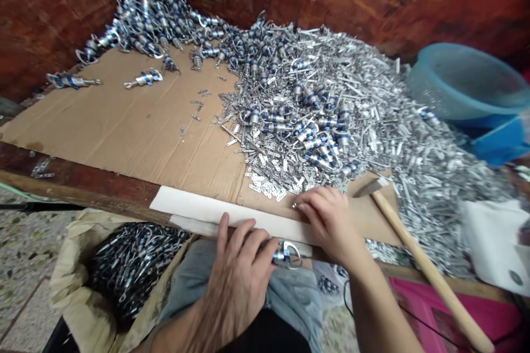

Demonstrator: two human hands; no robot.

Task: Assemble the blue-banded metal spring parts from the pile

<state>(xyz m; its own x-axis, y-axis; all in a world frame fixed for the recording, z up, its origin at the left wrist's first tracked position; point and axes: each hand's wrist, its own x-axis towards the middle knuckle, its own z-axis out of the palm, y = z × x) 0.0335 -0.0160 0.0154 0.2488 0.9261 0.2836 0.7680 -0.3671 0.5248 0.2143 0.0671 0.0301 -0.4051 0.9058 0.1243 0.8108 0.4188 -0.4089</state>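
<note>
My left hand rests at the table's front edge, its thumb and fingers closed round a blue-and-silver metal fitting with a curved hook end. Its fingertips lie by a white strip. Further right, my right hand pinches a small metal piece over the cardboard. Just beyond these fingers lies a spread of small flat metal links with holes. More blue-and-silver fittings sit on that heap.
A hammer's wooden handle slants over the right front edge. Behind it rises a heap of metal parts, with a blue tub beside it. Cardboard covers the left. Below stands a sack of dark metal parts.
</note>
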